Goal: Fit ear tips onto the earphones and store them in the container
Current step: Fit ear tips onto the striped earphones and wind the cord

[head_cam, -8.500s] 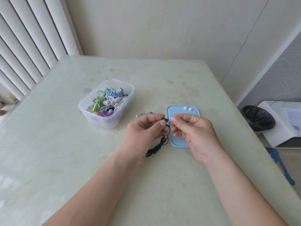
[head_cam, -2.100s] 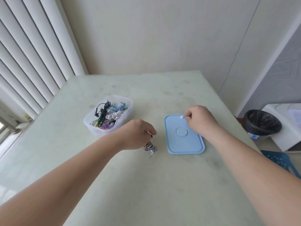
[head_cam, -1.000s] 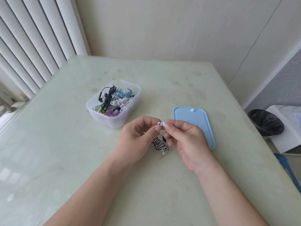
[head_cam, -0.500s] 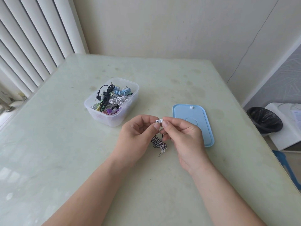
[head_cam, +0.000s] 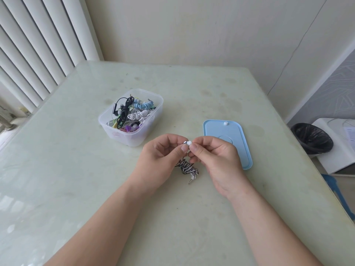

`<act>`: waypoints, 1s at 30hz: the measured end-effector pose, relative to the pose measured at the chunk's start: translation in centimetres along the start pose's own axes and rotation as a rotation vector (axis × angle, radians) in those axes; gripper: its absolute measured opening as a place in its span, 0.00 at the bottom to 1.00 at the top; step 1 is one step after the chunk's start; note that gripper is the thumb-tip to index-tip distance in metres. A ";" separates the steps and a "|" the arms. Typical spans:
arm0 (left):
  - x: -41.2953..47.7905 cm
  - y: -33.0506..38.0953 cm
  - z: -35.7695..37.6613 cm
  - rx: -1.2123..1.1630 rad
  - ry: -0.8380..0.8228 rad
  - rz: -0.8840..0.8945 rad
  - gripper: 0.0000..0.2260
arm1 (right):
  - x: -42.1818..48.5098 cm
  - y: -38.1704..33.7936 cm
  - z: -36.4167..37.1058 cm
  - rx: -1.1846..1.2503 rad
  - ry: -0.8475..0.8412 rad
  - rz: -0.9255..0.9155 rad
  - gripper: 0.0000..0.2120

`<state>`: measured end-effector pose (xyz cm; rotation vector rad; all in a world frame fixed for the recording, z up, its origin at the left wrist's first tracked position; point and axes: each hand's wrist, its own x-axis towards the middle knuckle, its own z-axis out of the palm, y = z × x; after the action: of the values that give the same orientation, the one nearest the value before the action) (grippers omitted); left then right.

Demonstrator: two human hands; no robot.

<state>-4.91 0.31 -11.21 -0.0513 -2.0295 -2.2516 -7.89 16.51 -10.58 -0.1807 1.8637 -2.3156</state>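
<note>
Pinched in right hand [head_cam: 215,160], small white round ear tip [head_cam: 189,143] butts leftward against black-and-white striped earphone bud [head_cam: 185,142] pinched by left hand [head_cam: 157,160], axis left-to-right.

Pale green table [head_cam: 76,179], cream wall [head_cam: 192,29], blinds [head_cam: 38,41]

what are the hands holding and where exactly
The left hand pinches the striped earphones at one earbud; the right hand pinches a white ear tip against it.
</note>
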 end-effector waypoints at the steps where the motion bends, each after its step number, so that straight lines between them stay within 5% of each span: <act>1: 0.0 0.0 0.0 0.003 -0.003 -0.001 0.04 | 0.0 0.0 0.0 -0.019 0.003 -0.008 0.02; 25: 0.1 -0.4 0.1 -0.015 0.043 -0.021 0.09 | -0.7 0.0 0.9 -0.150 0.127 -0.143 0.02; 30: 0.2 -0.4 0.0 0.005 0.038 -0.014 0.04 | -0.7 0.0 0.6 -0.153 0.119 -0.134 0.06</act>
<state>-5.10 0.34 -11.58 0.0064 -2.0228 -2.2381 -7.04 16.05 -10.44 -0.1953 2.1508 -2.3152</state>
